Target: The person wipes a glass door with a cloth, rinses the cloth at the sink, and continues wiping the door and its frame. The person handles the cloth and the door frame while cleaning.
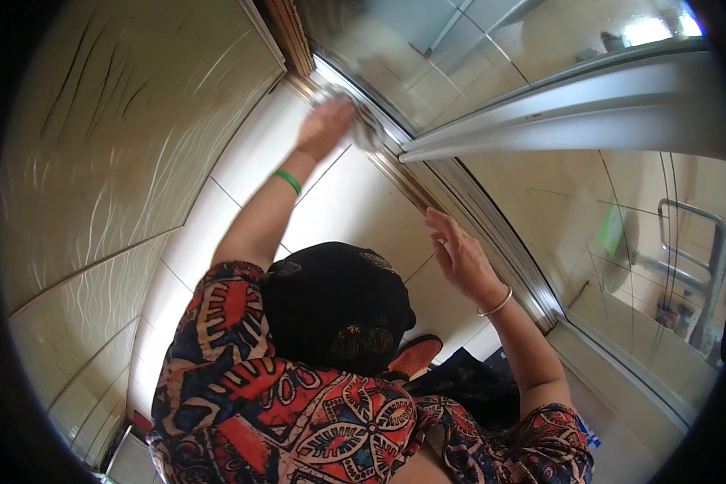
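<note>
My left hand (pixel 326 127), with a green band on its wrist, is closed on a crumpled white and grey cloth (pixel 368 131). It presses the cloth against the low metal edge of a glass sliding door (pixel 476 48), close to the wooden door frame (pixel 288 34). Motion slightly blurs the cloth and fingers. My right hand (pixel 463 256), a light bangle on its wrist, is raised with its fingers stretched out and holds nothing. It is nearest to the metal floor track (pixel 504 230); whether it touches the track I cannot tell.
Pale floor tiles (pixel 355 198) lie under my arms, and a wall with wavy lines (pixel 112 177) rises on the left. A thick white door rail (pixel 573 101) crosses the upper right. A red slipper (pixel 419 355) shows by my dark-clothed knee (pixel 338 310). Behind the right-hand glass stands a metal-framed object (pixel 694 266).
</note>
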Demonstrator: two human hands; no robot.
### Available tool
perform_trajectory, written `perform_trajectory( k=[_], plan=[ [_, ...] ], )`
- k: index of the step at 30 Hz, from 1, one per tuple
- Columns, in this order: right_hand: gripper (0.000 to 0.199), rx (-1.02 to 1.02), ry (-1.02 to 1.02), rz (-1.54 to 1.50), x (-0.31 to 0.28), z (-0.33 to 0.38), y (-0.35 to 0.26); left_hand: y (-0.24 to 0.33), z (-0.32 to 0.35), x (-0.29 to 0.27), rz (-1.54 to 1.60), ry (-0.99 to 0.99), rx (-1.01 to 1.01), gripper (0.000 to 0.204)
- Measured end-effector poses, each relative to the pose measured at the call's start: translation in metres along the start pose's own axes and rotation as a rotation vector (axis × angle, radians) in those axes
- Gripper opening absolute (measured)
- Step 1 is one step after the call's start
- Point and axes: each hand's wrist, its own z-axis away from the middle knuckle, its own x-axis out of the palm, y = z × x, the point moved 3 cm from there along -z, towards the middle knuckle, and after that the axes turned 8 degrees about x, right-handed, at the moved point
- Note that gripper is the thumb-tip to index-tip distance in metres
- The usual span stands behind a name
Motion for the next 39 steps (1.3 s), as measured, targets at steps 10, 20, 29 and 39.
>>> perform_trajectory(
  k=[10, 20, 29, 39],
  plan=[
    [0.044, -0.030, 0.024, -0.003, 0.002, -0.006, -0.009, 0.086, -0.018, -0.028, 0.626, 0.408, -0.117, 0.025],
    [0.039, -0.025, 0.032, 0.095, -0.005, -0.002, -0.006, 0.053, -0.009, -0.007, 0.428, 0.231, 0.022, 0.046],
    [0.035, -0.005, 0.155, 0.145, -0.035, 0.012, 0.003, -0.024, 0.003, 0.012, 0.327, 0.087, -0.218, 0.035],
    [0.036, -0.038, 0.080, 0.097, -0.010, 0.001, 0.008, 0.084, -0.011, -0.024, 0.419, 0.186, -0.124, 0.036]
  ],
)
